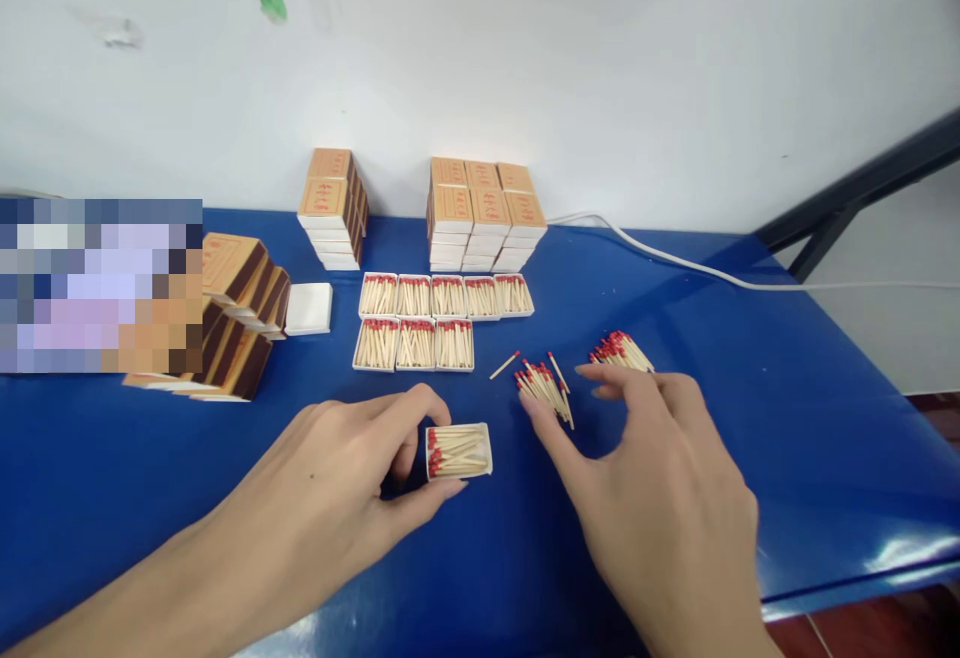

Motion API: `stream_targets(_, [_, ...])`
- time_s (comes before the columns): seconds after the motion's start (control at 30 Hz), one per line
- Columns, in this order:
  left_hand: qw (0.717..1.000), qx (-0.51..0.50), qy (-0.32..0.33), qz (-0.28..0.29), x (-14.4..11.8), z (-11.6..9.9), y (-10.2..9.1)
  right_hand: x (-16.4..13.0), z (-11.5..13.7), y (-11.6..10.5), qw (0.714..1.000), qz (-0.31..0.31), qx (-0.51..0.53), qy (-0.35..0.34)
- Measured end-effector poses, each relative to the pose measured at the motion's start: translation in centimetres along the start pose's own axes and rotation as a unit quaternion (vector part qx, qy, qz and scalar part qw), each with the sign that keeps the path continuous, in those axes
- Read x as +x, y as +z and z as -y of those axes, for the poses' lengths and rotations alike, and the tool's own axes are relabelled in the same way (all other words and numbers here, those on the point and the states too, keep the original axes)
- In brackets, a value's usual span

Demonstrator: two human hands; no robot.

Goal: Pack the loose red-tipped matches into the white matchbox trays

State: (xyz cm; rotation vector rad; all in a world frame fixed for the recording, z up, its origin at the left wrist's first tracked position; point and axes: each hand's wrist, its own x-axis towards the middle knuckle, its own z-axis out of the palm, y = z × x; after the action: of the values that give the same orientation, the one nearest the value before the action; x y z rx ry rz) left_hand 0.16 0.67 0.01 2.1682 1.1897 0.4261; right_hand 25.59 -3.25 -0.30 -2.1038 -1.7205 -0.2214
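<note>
My left hand (352,468) grips a small white matchbox tray (489,450) by its sides, thumb along the near edge and fingers at the far left. Red-headed matches (457,450) lie inside it, heads to the left. Over the table to the right, my right hand (652,488) has thumb and fingers apart. Its thumb tip touches or hovers at a loose pile of matches (546,390); I cannot tell which. Just beyond its fingers lies a second match pile (622,350). One single match (505,365) rests apart, left of the nearer pile.
Two rows of filled matchbox trays (415,345) stand beyond my hands. Stacked matchboxes (480,213) line the wall, with another stack (326,208) and a heap (232,318) further left. A white tray (309,308) lies beside the heap. A white cable (675,266) crosses the blue table (750,438).
</note>
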Motion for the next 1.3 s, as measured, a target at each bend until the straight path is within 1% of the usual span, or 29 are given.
stream_targets(0.07, [1.0, 0.001, 0.0, 0.001, 0.0, 0.0, 0.0, 0.4, -0.2, 0.3, 1.0, 0.013, -0.004, -0.004])
stream_targets(0.2, [1.0, 0.002, 0.003, 0.002, 0.0, 0.0, 0.0, 0.8, -0.1, 0.8, 0.998, 0.037, 0.049, -0.014])
stream_targets(0.33, [1.0, 0.003, 0.0, 0.002, 0.2, -0.1, 0.0, 0.5, 0.3, 0.8, 0.994, 0.058, 0.082, -0.04])
stream_targets(0.47, [1.0, 0.004, -0.001, -0.001, 0.1, 0.0, 0.1, 0.3, 0.3, 0.6, 0.992, 0.056, 0.089, -0.07])
stream_targets(0.57, [1.0, 0.007, -0.002, 0.0, 0.0, 0.1, 0.1, 0.5, -0.2, 0.6, 0.987, 0.057, 0.115, -0.097])
stream_targets(0.67, [1.0, 0.005, -0.002, 0.004, 0.0, 0.1, 0.1, 0.8, -0.7, 0.5, 0.983, 0.058, 0.138, -0.103])
stream_targets(0.77, [1.0, 0.003, -0.003, 0.007, 0.1, 0.0, 0.0, 1.4, -1.0, 0.0, 0.984, 0.044, 0.136, -0.108])
stream_targets(0.9, [1.0, 0.005, -0.001, -0.001, 0.0, 0.1, 0.1, 1.9, -0.5, -1.5, 0.981, 0.036, 0.144, -0.123])
stream_targets(1.0, [1.0, 0.004, 0.001, 0.0, -0.1, 0.2, 0.1, 1.8, 0.2, -2.7, 0.971, 0.063, 0.17, -0.154])
stream_targets(1.07, [1.0, 0.004, 0.0, 0.001, -0.1, 0.2, 0.1, 1.4, 0.7, -3.0, 0.959, 0.089, 0.19, -0.19])
stream_targets(1.17, [1.0, 0.0, 0.0, 0.001, -0.1, 0.1, 0.0, 0.9, 1.4, -2.4, 0.935, 0.149, 0.189, -0.26])
stream_targets(1.23, [1.0, -0.002, 0.002, 0.003, -0.1, 0.0, 0.0, 0.7, 1.9, -1.8, 0.921, 0.189, 0.158, -0.303])
stream_targets(1.3, [1.0, 0.0, 0.002, 0.005, 0.0, -0.1, 0.0, 0.6, 2.4, -1.3, 0.912, 0.211, 0.128, -0.328])
